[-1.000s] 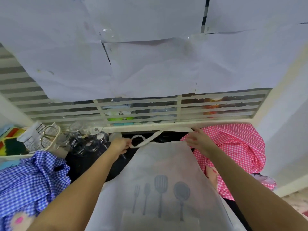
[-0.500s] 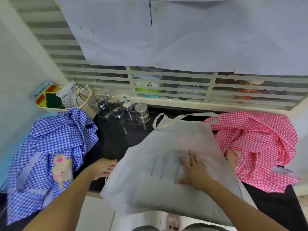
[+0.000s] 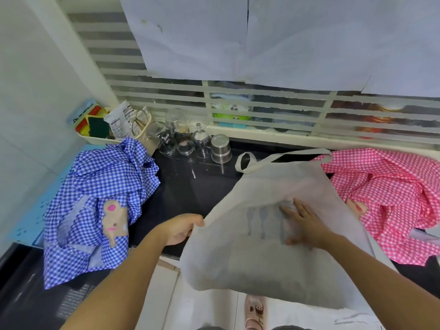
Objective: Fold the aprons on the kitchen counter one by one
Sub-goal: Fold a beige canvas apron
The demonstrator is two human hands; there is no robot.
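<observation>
A pale grey apron (image 3: 281, 186) with a faint utensil print lies spread on the black counter (image 3: 190, 186), its lower part hanging over the front edge. Its neck loop points toward the window. My left hand (image 3: 179, 228) grips the apron's left side edge and lifts it. My right hand (image 3: 301, 221) presses flat, fingers spread, on the middle of the cloth over the print. A crumpled blue checked apron (image 3: 95, 198) with a pink animal patch lies at the left. A crumpled pink checked apron (image 3: 390, 198) lies at the right.
Upturned glasses (image 3: 183, 136) and a steel cup (image 3: 221, 148) stand at the back of the counter by the barred window. A cream tray (image 3: 100, 139) holding sponges and packets sits in the back left corner. White floor and a pink slipper (image 3: 254, 313) show below.
Both hands left the apron's top corners. My right hand came down flat on the print, and my left hand moved to the left side edge and took hold of it. The view tilted downward.
</observation>
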